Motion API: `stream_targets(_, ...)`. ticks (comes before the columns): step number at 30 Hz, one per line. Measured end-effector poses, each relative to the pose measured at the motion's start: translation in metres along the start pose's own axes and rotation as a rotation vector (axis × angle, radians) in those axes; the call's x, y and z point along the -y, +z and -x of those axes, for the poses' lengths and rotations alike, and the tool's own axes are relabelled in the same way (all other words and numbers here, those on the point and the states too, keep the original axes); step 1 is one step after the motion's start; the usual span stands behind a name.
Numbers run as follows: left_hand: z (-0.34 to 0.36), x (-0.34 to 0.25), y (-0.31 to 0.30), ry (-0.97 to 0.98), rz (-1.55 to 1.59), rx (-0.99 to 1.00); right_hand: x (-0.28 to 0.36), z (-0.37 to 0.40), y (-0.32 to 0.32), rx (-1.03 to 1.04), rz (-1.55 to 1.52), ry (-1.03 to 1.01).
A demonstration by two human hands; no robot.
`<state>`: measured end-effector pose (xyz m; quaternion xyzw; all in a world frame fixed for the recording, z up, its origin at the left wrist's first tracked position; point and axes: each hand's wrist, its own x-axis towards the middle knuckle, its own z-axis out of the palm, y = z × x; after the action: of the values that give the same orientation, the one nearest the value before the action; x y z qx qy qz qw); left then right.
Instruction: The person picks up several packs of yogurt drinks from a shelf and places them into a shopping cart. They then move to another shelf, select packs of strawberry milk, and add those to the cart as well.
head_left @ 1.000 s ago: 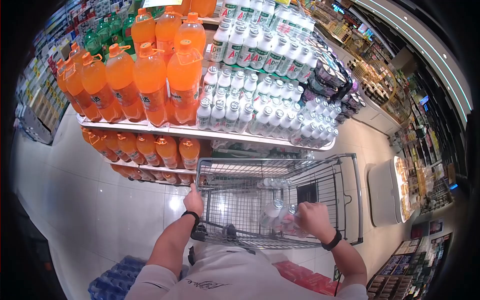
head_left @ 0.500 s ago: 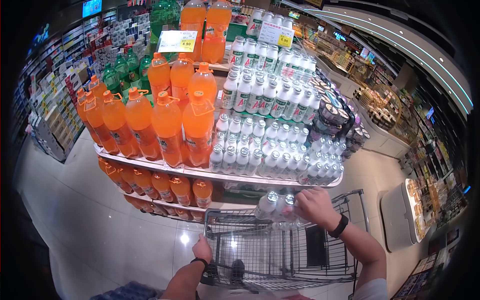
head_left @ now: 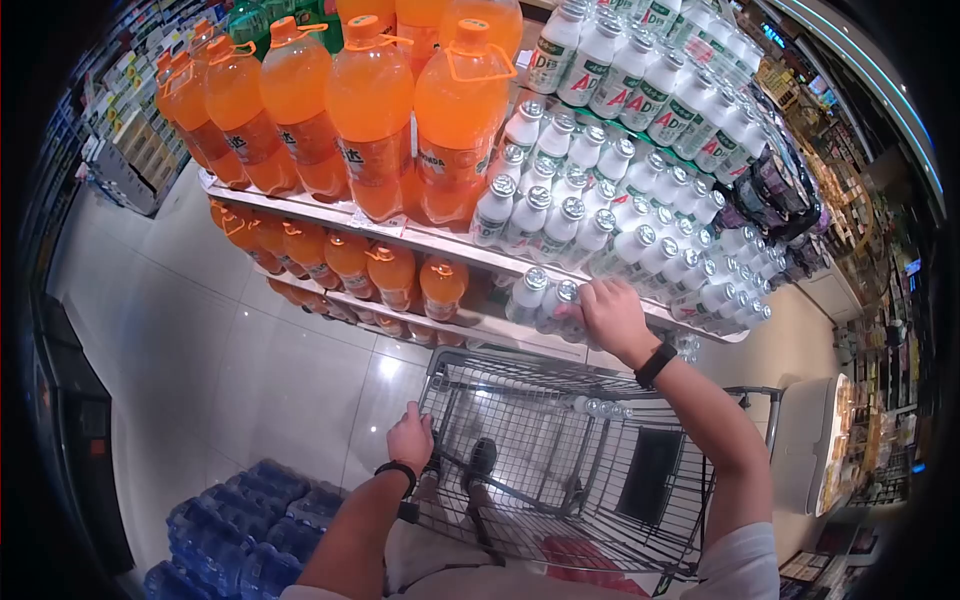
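Note:
My right hand (head_left: 612, 312), with a black band at the wrist, grips a pack of white bottles (head_left: 541, 300) by its right side, just in front of the shelf edge and above the far side of the cart. My left hand (head_left: 410, 438) is closed on the left rim of the metal shopping cart (head_left: 520, 440). A few small white bottles (head_left: 603, 408) show through the cart's wire by its far side. Rows of similar white bottles (head_left: 640, 245) stand on the shelf behind my right hand.
Large orange soda bottles (head_left: 370, 120) stand on the upper shelf, smaller ones (head_left: 345, 262) below. Packs of blue-wrapped bottles (head_left: 235, 530) lie on the floor at lower left. A white display counter (head_left: 812, 440) stands at the right.
The view has tilted down and closer to the shelf. My right hand and its bottle pack have risen from over the cart towards the shelf edge. My left hand stays on the cart.

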<state>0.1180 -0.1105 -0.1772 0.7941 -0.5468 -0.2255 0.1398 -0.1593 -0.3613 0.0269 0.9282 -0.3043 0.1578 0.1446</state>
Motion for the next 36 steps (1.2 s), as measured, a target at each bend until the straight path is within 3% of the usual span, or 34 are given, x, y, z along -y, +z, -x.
stream_targets(3, 0.001, 0.001, 0.004, 0.033, 0.030, -0.039, 0.004, 0.005, 0.046, 0.069, 0.014, -0.035)
stream_targets(8, 0.000, -0.014, -0.010, -0.020, -0.038, 0.061, 0.011, 0.016, 0.116, 0.266, 0.013, -0.140)
stream_targets(15, -0.006, -0.017, -0.002, 0.027, 0.007, 0.029, 0.035, 0.026, 0.190, 0.356, -0.051, -0.227)
stream_targets(20, -0.008, -0.019, 0.002, 0.049, 0.049, 0.003, 0.035, 0.023, 0.236, 0.456, -0.111, -0.175)
stream_targets(23, -0.009, -0.022, -0.002, 0.039, 0.045, 0.014, 0.022, 0.026, 0.267, 0.401, -0.242, -0.095)
stream_targets(24, -0.009, -0.021, -0.002, 0.032, 0.039, 0.024, 0.020, 0.025, 0.272, 0.466, -0.246, -0.039)
stream_targets(25, -0.009, -0.020, -0.002, 0.026, 0.033, 0.035, 0.015, 0.023, 0.276, 0.410, -0.177, -0.092)
stream_targets(28, -0.011, -0.019, -0.002, 0.039, 0.041, -0.001, 0.009, 0.021, 0.293, 0.661, -0.419, 0.276)
stream_targets(31, -0.012, -0.019, -0.002, 0.048, 0.034, -0.030, 0.018, 0.027, 0.301, 0.350, -0.575, 0.531)
stream_targets(32, -0.014, -0.019, -0.002, 0.031, 0.027, -0.012, 0.017, 0.031, 0.299, 0.470, -0.579, 0.581)
stream_targets(36, -0.014, -0.019, -0.004, -0.016, 0.004, 0.027, 0.012, 0.038, 0.302, 0.512, -0.346, 0.334)
